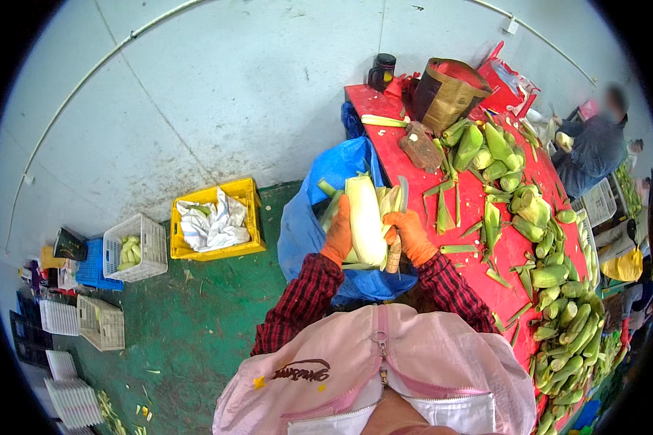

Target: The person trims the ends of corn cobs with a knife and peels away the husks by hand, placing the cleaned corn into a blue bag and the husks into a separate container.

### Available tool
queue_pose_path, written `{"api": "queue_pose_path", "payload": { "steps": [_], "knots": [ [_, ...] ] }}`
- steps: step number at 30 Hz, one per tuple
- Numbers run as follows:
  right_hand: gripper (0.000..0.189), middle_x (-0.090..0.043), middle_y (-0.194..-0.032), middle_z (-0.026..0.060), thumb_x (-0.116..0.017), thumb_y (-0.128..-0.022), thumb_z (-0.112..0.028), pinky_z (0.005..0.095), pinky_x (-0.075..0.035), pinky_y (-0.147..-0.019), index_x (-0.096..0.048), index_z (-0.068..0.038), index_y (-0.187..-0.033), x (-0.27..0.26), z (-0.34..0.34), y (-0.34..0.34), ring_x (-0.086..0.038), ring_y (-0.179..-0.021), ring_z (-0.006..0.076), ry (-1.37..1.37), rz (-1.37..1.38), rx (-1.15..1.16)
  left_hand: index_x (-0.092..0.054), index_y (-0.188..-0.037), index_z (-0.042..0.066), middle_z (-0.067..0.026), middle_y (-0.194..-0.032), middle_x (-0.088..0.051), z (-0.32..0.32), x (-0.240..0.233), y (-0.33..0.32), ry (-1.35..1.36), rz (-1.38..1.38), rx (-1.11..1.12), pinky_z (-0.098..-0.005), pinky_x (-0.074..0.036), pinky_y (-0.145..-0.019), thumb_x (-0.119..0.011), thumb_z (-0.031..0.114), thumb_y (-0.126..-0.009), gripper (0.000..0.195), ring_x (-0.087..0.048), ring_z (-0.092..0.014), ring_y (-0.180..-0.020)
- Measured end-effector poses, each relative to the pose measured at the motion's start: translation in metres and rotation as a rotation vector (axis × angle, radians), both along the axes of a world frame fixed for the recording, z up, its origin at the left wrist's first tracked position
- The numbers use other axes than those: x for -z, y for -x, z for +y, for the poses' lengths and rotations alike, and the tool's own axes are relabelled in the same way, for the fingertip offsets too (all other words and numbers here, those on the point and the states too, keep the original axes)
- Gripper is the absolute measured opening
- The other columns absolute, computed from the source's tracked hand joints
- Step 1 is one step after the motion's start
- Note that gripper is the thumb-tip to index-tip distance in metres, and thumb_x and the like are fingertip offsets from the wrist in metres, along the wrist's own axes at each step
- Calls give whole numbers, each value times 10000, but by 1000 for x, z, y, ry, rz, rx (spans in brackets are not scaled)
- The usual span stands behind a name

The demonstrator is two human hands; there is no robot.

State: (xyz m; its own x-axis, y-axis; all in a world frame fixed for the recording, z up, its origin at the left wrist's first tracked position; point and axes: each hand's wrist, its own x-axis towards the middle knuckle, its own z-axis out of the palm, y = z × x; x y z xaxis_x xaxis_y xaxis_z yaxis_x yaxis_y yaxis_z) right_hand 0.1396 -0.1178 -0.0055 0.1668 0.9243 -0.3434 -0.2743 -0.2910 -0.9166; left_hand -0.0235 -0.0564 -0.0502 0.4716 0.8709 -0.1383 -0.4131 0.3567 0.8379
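Note:
My left hand [337, 235], in an orange glove, grips a pale, partly husked ear of corn [364, 220] from its left side. My right hand [413, 235], gloved alike, holds a knife; its wooden handle [393, 258] points down and its blade [403, 191] points up. The right fingertips are against loosened husk leaves [387, 202] at the ear's right side; whether they pinch the leaves I cannot tell. Beneath both hands, a blue plastic bag [299, 234] gapes beside the table, with green husk inside.
On the red table [383, 147] lie unhusked corn ears [568, 321], husk scraps [490, 223], a brick-like block [422, 148] and a paper bag [449, 95]. A yellow crate [217, 253] and a white crate [141, 261] stand on the green floor. Another person [596, 147] sits beyond the table.

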Motion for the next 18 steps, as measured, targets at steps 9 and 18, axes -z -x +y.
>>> {"api": "queue_pose_path", "payload": {
  "steps": [9, 18],
  "knots": [
    [141, -574, -554, 111, -623, -754, -137, 287, -428, -406, -612, 4, -761, -4, 1, 1, -540, -414, 196, -127, -30, 128, -510, -1231, 35, -38, -1056, -592, -2, -5, 9, -128, -36, -69, -279, -450, -834, -560, 432, -877, 534, -559, -130, -945],
    [380, -608, -701, 64, -644, -812, -380, 266, -401, -374, -633, -6, -877, 33, 0, -34, -508, -401, 154, 181, -182, 222, -466, -1274, 43, -43, -1093, -576, -1, -47, 26, -459, 2, -106, -288, -459, -840, -631, 305, -818, 551, -560, -154, -969]
  ]
}}
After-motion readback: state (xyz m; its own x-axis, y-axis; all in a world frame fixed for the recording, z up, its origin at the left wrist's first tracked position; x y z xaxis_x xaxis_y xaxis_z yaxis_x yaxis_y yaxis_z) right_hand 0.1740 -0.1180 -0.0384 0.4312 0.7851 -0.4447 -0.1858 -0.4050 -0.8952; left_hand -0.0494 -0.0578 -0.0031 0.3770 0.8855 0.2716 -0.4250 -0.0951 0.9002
